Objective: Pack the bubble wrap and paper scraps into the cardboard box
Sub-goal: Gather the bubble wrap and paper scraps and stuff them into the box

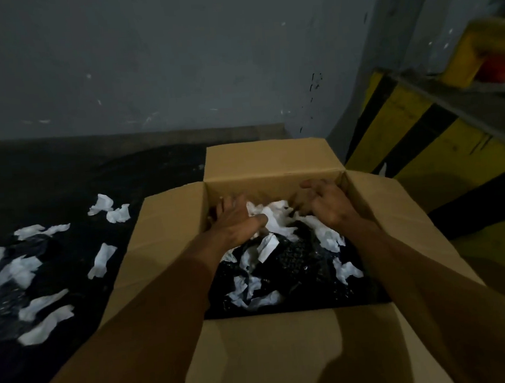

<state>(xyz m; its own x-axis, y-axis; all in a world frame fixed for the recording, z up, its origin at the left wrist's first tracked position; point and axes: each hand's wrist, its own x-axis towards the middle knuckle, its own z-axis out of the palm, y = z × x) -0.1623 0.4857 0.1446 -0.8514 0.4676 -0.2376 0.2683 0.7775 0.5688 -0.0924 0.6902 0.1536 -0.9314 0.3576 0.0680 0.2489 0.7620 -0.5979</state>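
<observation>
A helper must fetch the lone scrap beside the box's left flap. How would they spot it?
Find the open cardboard box, then the floor beside its left flap. The paper scrap lies alone midway along that flap, long and narrow; the pair of scraps by the flap's far corner are squatter, and the rest lie farther left.

Two bare forearms, left hand (235,218), right hand (330,204).
</observation>
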